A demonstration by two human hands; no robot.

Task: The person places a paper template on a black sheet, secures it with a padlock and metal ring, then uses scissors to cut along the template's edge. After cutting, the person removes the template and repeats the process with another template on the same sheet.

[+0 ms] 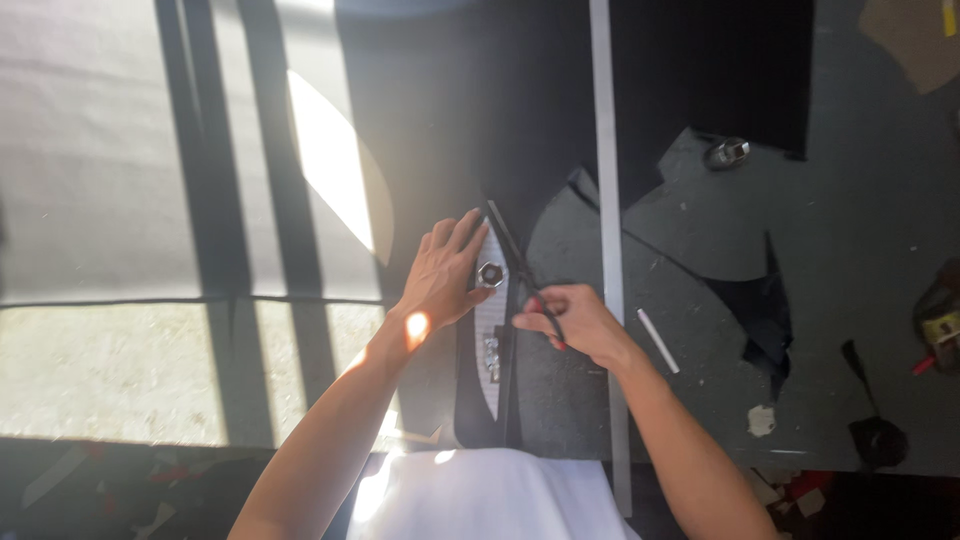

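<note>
My left hand (442, 272) lies flat, fingers spread, pressing on dark sheet material (430, 130) and a narrow grey template strip (487, 340) on the work surface. A small metal hex weight (490, 274) sits on the strip just beside my left thumb. My right hand (578, 322) is shut on a pair of black scissors (518, 262) with a red-tipped handle. The blades point up and left, along the strip's right edge.
A long grey metal ruler (606, 220) runs vertically just right of my hands. White chalk stick (658, 341) lies to the right. Another metal weight (727, 152) sits farther back. Cut dark scraps (762, 310), a tape measure (940, 325) at the right edge, and sunlit grey cloth (100, 150) at left.
</note>
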